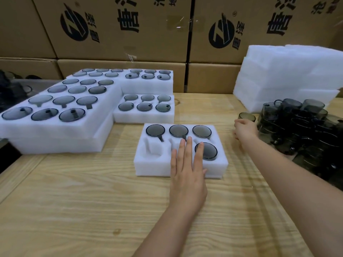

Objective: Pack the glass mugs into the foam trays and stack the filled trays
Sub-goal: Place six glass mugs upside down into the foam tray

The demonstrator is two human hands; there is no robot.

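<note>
Because the glass mugs (297,127) piled at the right of the bench (74,201) are rigid, slick and breakable, each wants gripping round its body. Of the hands, the left hand (187,173) lies flat on the part-filled foam tray (148,167); the right hand (244,129) reaches the pile, grip unclear. Cartons (111,34) show "唐".

A part-filled tray (148,170) is set mid-worktop (74,201); filled trays (55,130) are stacked behind it at left, and mugs (297,127) are piled at right.
</note>
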